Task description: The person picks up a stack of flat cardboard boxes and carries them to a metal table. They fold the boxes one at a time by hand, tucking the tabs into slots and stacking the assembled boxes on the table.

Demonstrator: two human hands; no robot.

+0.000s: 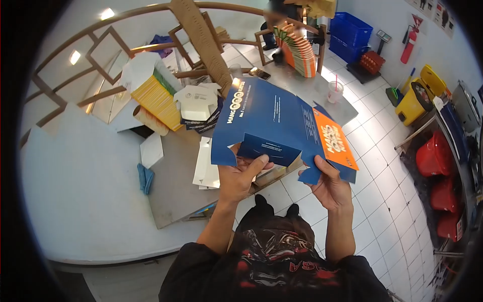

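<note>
A blue and orange printed cardboard box blank (271, 113), partly folded, is held up in front of me over the table's edge. My left hand (241, 173) grips its near flap, thumb on top and fingers underneath. On the right, my right hand (329, 186) pinches the near edge beside the orange panel, its thumb on the printed side. White card pieces (205, 166) lie on the table just left of my left hand. Behind them, a white folded carton (198, 103) rests on dark printed flat pieces.
Yellow-edged stacked card (158, 100) leans beside a cardboard roll (150, 120). A blue cloth (145, 178) lies at the left. Farther back are a drink cup (334, 92), a stack of orange cartons (297, 53) and another person. Red buckets (435, 153) stand along the right.
</note>
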